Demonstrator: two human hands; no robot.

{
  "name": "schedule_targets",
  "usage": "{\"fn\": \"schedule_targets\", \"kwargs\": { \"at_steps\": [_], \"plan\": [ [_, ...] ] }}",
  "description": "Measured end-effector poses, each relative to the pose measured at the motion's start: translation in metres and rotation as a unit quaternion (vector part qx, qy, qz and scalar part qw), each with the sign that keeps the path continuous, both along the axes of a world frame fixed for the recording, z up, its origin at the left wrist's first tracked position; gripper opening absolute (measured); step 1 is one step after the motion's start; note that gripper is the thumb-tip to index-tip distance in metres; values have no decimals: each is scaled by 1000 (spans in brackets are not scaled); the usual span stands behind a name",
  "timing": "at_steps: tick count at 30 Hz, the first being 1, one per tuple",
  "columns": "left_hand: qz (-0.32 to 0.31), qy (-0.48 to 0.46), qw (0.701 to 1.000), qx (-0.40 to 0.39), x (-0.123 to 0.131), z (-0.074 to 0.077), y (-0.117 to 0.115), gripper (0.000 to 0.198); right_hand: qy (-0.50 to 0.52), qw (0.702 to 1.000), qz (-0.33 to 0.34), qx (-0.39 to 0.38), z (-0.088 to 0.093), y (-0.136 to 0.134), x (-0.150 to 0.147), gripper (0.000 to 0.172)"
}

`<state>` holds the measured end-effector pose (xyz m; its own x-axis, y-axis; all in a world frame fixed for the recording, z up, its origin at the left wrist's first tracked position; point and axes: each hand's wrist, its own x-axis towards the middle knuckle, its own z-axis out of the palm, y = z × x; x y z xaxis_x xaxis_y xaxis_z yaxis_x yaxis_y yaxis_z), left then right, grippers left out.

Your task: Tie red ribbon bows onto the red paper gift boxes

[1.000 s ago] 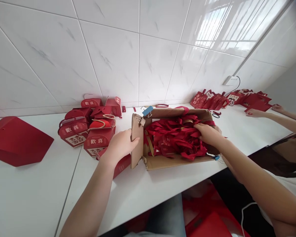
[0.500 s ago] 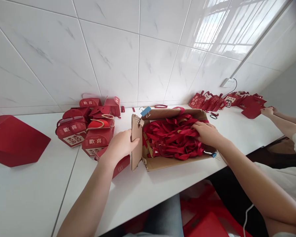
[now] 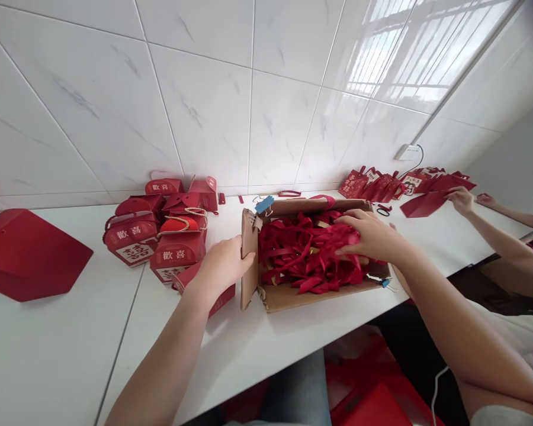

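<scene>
Right hand (image 3: 373,235) had shifted over ribbons (image 3: 311,251), half-curled, hold unclear | left hand (image 3: 225,265) gripped carton flap (image 3: 249,278), centre | assembled boxes (image 3: 174,255) stood left-centre; ribbons remained plentiful

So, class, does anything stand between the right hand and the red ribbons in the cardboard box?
Nothing visible does: the right hand is at the red ribbons, over the open cardboard box, whose flap the left hand grips.

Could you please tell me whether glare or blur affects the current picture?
Head view: window reflections glare on the upper-right wall tiles; red ribbons by the right hand look slightly blurred, perhaps from motion; the extreme top-right corner goes dark.
</scene>
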<state>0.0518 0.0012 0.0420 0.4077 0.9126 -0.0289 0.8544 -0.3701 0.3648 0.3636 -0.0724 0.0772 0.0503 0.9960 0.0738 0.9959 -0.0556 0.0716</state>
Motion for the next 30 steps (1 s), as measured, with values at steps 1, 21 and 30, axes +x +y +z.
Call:
{"fn": "schedule_targets", "kwargs": {
  "at_steps": [1,21,30],
  "plan": [
    [-2,4,1000,3,0,1,-1,23,21,1000,-12,-4,-3,4,-4,67],
    [-15,57,998,36,8,5,-9,24,85,972,199,-92,-61,-19,-104,49],
    [-7,54,998,21,5,4,-6,24,208,977,52,9,8,-27,-6,49]
  ]
}}
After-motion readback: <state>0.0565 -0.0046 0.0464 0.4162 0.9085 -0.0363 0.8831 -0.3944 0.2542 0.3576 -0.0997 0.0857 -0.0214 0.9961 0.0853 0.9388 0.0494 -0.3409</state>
